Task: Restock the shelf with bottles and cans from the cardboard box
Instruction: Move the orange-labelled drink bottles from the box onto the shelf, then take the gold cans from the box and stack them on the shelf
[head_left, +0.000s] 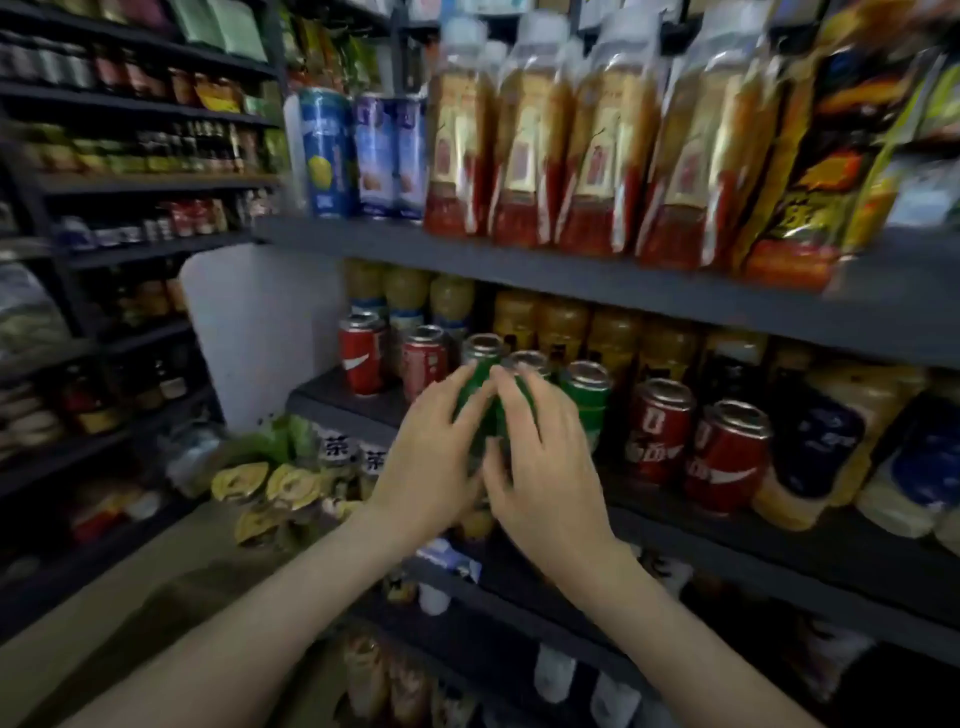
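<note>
Here we held green cans (475, 387) at the shelf (727, 564) front.
Our left hand (431, 457) and right hand (545, 457) each curled round one can, the two upright and touching. We judged it best to slide them back level with the third can (587, 400), clear of the red cans (660, 436) on either side. Tops looked unopened, though blurred. Behind, bottles (563, 322) held yellow drink. The box was out of view.

The dark shelf (753, 545) carries red cans (724, 457) and green cans (589, 397) in front (yellow bottles (561, 322) behind).
</note>
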